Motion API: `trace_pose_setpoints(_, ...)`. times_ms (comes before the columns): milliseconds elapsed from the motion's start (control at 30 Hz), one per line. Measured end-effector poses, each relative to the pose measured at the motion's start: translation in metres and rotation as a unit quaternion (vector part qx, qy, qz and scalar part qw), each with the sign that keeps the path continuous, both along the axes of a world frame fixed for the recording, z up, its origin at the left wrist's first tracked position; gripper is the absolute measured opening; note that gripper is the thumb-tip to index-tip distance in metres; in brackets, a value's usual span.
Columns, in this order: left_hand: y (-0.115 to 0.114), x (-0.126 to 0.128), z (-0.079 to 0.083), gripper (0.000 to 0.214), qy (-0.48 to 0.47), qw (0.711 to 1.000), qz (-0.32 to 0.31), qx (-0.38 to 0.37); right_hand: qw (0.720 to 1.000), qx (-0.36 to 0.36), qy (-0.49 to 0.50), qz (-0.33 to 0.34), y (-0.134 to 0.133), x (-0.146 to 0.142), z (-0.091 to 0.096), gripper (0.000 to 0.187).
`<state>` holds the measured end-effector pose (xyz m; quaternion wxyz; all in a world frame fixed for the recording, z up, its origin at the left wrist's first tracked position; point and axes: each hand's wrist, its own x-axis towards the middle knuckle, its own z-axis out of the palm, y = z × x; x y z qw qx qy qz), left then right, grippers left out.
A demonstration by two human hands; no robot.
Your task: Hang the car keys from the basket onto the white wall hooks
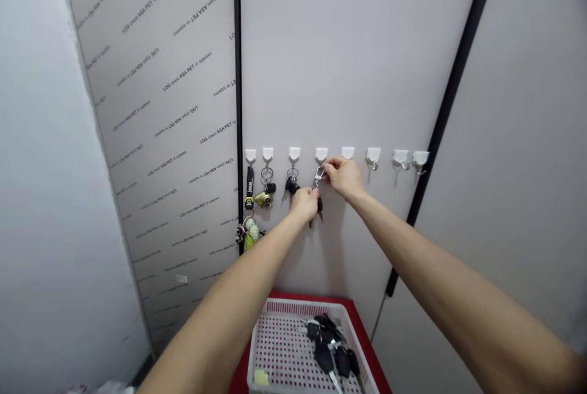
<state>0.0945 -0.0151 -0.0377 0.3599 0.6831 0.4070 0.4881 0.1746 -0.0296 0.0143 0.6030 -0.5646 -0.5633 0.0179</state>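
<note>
A bunch of keys with a metal clip [320,172] is at a white wall hook [321,153] near the middle of a row. My right hand [346,177] pinches the clip from the right, just below the hook. My left hand [305,203] is closed around the lower part of the same bunch, and dark keys [320,204] stick out beside its fingers. Whether the clip is fully over the hook is hard to tell. Just left of my left hand, another key bunch [291,185] hangs from its own hook [294,154].
Further left hang a key ring with a gold charm [265,199] and a black strap [249,189] with charms. White hooks [373,155] continue to the right. Below, a white perforated basket [275,351] with loose black keys [323,354] stands on a red surface [367,345].
</note>
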Motion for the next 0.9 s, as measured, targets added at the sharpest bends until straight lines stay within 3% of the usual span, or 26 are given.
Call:
trace_pose_setpoints(133, 0.000, -0.008, -0.015, 0.024, 0.030, 0.999, 0.007, 0.016, 0.999, -0.006, -0.037, 0.002, -0.006, 0.008, -0.015, 0.017)
trace_pose_setpoints(233, -0.009, -0.019, -0.040, 0.029, 0.037, 0.999, 0.007, 0.028, 0.999, -0.019, -0.049, -0.011, -0.020, 0.018, -0.047, 0.023)
trace_pose_setpoints(333, -0.026, -0.032, -0.086, 0.033, 0.055, 0.998, -0.010, 0.015, 0.987, -0.113, -0.108, 0.026, -0.043, 0.025, -0.105, 0.025)
trace_pose_setpoints(467, -0.054, -0.045, -0.164, 0.027, 0.159, 0.985, -0.050, -0.035, 0.930, -0.289, -0.195, 0.116, -0.075, 0.025, -0.197, 0.023)
trace_pose_setpoints(567, -0.068, -0.049, -0.210, 0.029, 0.264, 0.962, -0.068, -0.031, 0.891, -0.343, -0.275, 0.115, -0.089, 0.019, -0.244, 0.023)
trace_pose_setpoints(700, -0.074, -0.049, -0.235, 0.034, 0.362, 0.927, -0.097, 0.023, 0.865, -0.331, -0.369, 0.077, -0.097, 0.008, -0.265, 0.029)
trace_pose_setpoints(900, -0.075, -0.050, -0.235, 0.028, 0.418, 0.904, -0.085, 0.017, 0.862, -0.309, -0.384, 0.115, -0.102, 0.000, -0.271, 0.029)
